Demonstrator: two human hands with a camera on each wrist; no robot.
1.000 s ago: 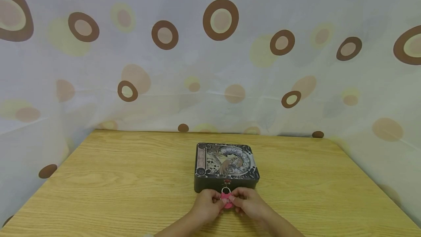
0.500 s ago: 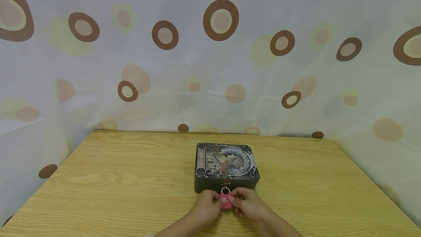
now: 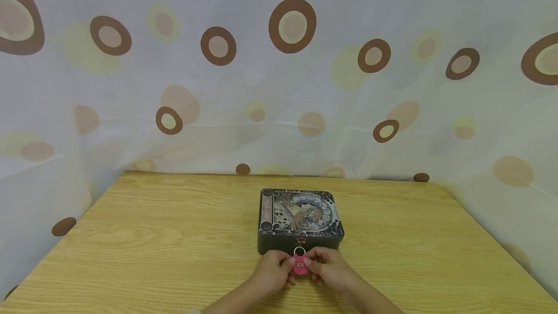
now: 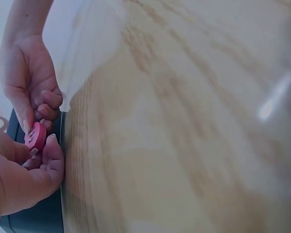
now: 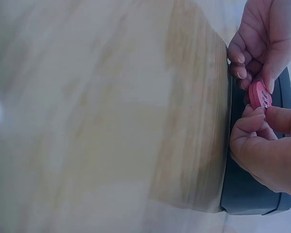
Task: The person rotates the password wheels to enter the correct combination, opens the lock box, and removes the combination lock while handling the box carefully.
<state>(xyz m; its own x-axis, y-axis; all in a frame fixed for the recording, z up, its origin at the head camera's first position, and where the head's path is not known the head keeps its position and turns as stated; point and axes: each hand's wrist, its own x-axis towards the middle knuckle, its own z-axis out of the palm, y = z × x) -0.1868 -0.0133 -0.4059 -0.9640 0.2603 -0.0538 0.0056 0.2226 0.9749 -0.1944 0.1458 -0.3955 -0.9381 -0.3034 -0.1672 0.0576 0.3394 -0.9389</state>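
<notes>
Position: a flat decorated box (image 3: 305,213) stands on the tabletop (image 3: 157,241), slightly right of midway between the left and right edges and well apart from the back edge. The near edge lies outside the head view. The lid is down, with its printed face up.

Workpiece: a pink padlock (image 3: 300,270) is at the middle of the box's front side, which faces the person. Its shackle (image 3: 300,247) points toward the red-and-metal clasp (image 3: 301,240) and appears to be linked to it; the exact engagement is too small to confirm. Number dials (image 3: 298,265) show on the padlock's front, but the digits are not legible.

Hands: the left hand (image 3: 272,273) pinches the padlock's left side between thumb and finger. The right hand (image 3: 331,270) pinches the right side in the same way. The fingers of both hands are clamped on the padlock, and the thumbs bear on its front face beside the dials.

Status: judged from these views, the padlock is in place at the clasp and gripped, and work at the dials appears to be in hand. Whether the code is set cannot be told. No separation of padlock from clasp is visible, and the lid is not raised.
</notes>
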